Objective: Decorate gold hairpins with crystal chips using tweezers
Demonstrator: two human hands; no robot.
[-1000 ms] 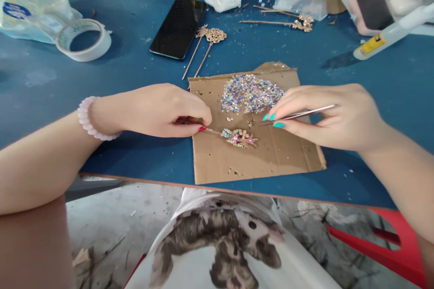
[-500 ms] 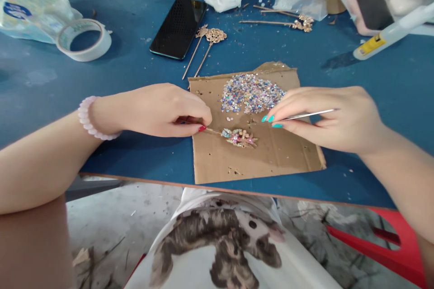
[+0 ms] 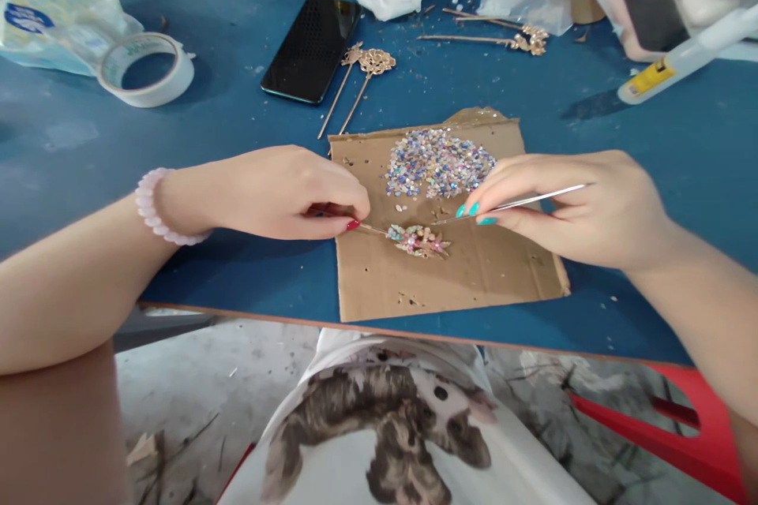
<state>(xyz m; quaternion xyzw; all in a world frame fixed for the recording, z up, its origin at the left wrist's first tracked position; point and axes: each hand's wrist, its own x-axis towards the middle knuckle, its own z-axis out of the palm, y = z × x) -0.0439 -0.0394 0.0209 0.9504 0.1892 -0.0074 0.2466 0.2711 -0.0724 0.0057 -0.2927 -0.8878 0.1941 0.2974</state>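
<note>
My left hand (image 3: 296,193) is closed, pinching the thin gold stem of a hairpin (image 3: 418,241). The hairpin's head, set with pink, green and pale stones, lies over a piece of brown cardboard (image 3: 455,280). My right hand (image 3: 580,201) is closed round slim metal tweezers (image 3: 538,198). Their tip points left, just above the stone-covered head; whether they touch it or hold a stone is too small to tell. Behind the hairpin, a spread of small multicoloured rhinestones (image 3: 438,162) covers the back of the cardboard, partly hidden by my right fingers.
Two bare gold hairpins (image 3: 376,63) lie beside a black phone (image 3: 311,47) behind the cardboard. A tape roll (image 3: 148,95) sits at left. More gold hairpins (image 3: 521,39), a plastic bag (image 3: 524,4) and a glue bottle (image 3: 657,79) are at back right. The table edge (image 3: 284,322) runs nearby.
The tweezers' tip has come slightly down and left, closer to the hairpin's head, as my right hand tilts a little. My left hand and the hairpin look the same.
</note>
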